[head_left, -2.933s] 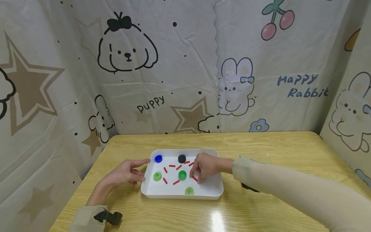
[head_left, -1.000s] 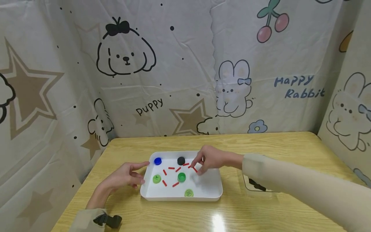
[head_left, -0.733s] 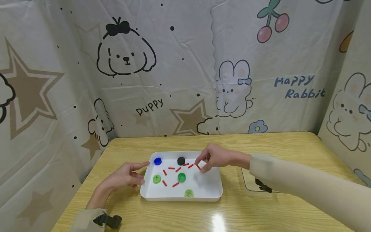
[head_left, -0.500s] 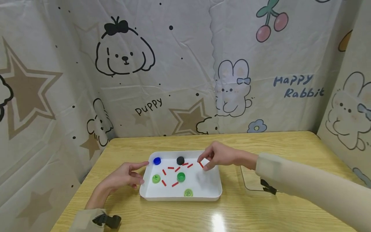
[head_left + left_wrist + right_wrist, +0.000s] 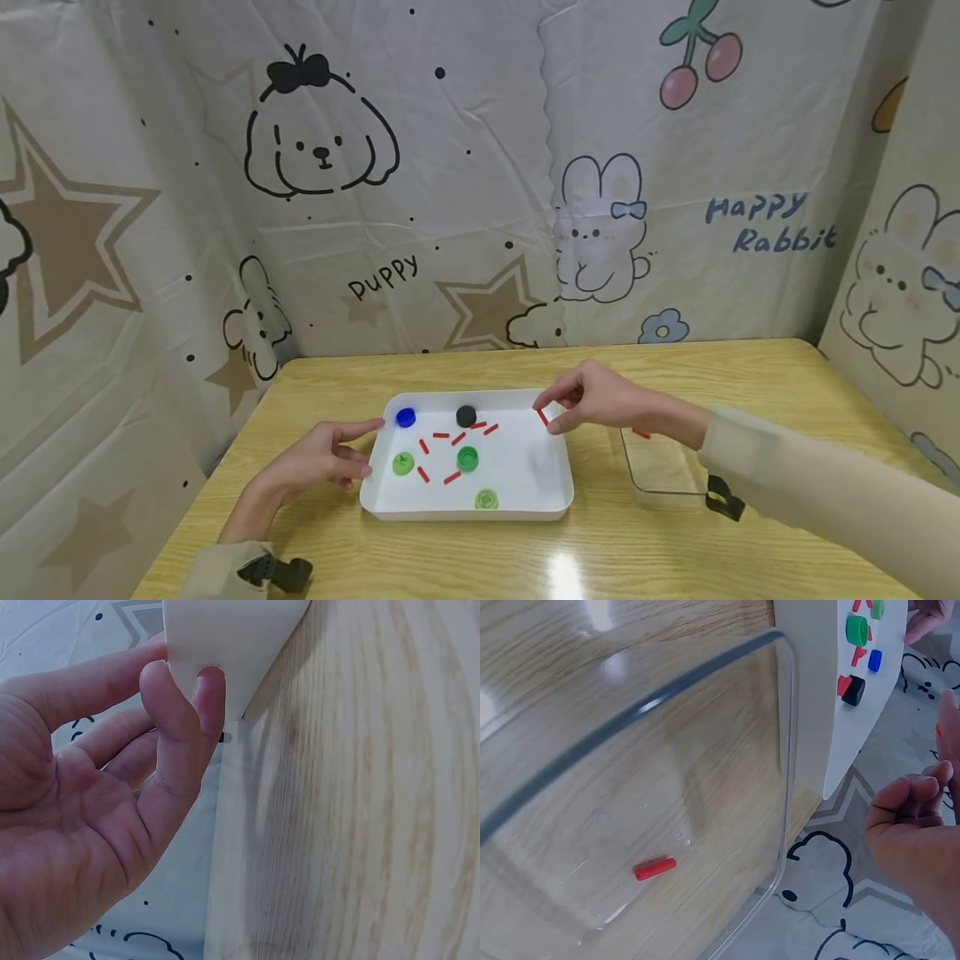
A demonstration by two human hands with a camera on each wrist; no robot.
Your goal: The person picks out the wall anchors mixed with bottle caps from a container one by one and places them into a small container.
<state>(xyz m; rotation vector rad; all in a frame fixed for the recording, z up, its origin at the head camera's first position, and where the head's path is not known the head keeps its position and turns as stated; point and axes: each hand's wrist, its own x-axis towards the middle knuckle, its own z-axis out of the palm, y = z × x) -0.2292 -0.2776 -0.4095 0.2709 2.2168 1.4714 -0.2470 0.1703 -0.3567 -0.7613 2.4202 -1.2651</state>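
Observation:
My right hand (image 5: 603, 396) pinches a small red stick (image 5: 543, 417) between thumb and finger, over the right end of a white tray (image 5: 525, 492). In the right wrist view only a sliver of that stick shows at the frame's edge. My left hand (image 5: 322, 457) touches the tray's left side with its fingertips, as the left wrist view also shows at the tray wall (image 5: 217, 637). Inside the tray lie several red sticks (image 5: 452, 477), a blue cap (image 5: 406, 417), a black cap (image 5: 466, 416), a green cap (image 5: 467, 458) and two light green caps (image 5: 402, 463).
Right of the tray stands a clear container (image 5: 787, 750), partly under my right forearm in the head view. One red stick (image 5: 654, 868) lies in it. Both stand on a wooden table (image 5: 450, 558), with a printed cloth (image 5: 480, 167) hanging behind.
My right hand has picked a red stick from the tray's right half, lifted it and carried it rightward to near the tray's right rim. My left hand has kept its place at the tray.

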